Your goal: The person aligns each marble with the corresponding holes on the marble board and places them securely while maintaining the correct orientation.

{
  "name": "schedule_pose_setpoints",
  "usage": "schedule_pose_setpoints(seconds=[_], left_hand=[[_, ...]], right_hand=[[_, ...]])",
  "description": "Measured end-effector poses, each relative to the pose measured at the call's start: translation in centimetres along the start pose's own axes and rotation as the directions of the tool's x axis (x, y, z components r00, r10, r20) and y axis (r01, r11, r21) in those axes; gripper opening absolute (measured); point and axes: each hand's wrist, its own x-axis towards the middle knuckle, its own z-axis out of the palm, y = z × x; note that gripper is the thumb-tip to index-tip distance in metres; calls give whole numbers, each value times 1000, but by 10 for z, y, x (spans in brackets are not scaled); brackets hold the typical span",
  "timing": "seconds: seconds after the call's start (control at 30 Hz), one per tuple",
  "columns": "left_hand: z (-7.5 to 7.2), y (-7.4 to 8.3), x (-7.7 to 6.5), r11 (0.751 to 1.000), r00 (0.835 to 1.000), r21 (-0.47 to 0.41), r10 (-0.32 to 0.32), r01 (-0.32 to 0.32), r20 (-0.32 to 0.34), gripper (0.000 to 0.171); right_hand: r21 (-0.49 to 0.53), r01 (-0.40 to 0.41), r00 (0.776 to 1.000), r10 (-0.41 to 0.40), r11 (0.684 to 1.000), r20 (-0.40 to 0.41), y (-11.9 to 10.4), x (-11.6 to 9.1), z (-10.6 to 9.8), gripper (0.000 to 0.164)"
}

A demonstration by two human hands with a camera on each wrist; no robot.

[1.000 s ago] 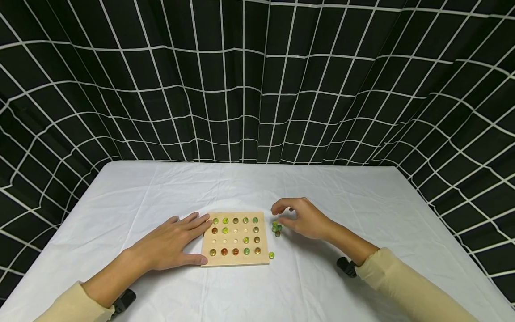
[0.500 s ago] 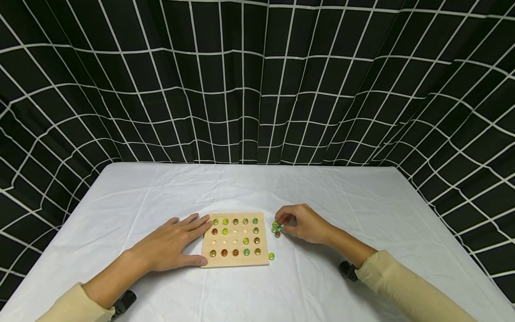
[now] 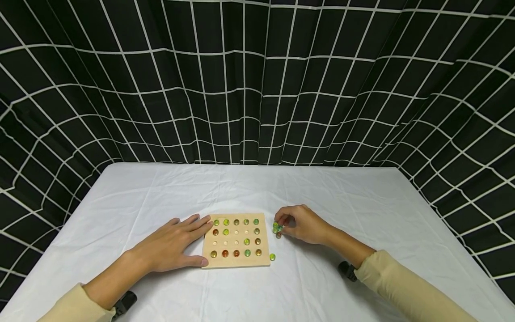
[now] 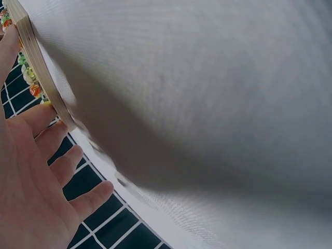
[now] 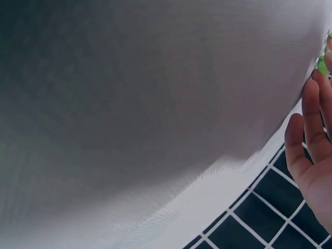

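A pale wooden board (image 3: pixel 231 264) with rows of small round hollows lies on the white table. Glass marbles in green, yellow, amber and red fill many hollows; several in the two middle rows are bare. My left hand (image 3: pixel 170 246) rests along the board's left edge, fingers spread and the thumb at its near corner. In the left wrist view, those fingers (image 4: pixel 52 140) touch the board's side. My right hand (image 3: pixel 307 225) is at a small cluster of marbles (image 3: pixel 275 227) right of the board. Its thumb and index finger pinch a green marble (image 5: pixel 322 65), partly hidden by the fingers.
One yellow-green marble (image 3: pixel 272 257) lies alone by the board's lower right corner. A wrinkled white cloth (image 3: pixel 342 188) covers the table. Behind and at both sides hangs a black curtain (image 3: pixel 257 89) with white grid lines.
My right hand has come down and slightly right onto the cluster, and its thumb and fingers have closed together on a marble. The left hand has stayed in place on the board.
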Motion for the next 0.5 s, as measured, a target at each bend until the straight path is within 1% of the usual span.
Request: schedule_pose_setpoints(seconds=[0.13, 0.27, 0.5], left_hand=[[0, 0, 1, 1000, 1000, -3, -1, 1, -1, 93], [0, 1, 1, 1000, 1000, -3, 1, -1, -2, 94], [0, 1, 0, 1000, 1000, -3, 3, -3, -3, 94]], right_hand=[[-4, -3, 1000, 3, 1000, -10, -1, 0, -2, 21], [0, 7, 999, -7, 1000, -40, -5, 1, -5, 21], [72, 76, 994, -69, 995, -84, -17, 11, -3, 19]])
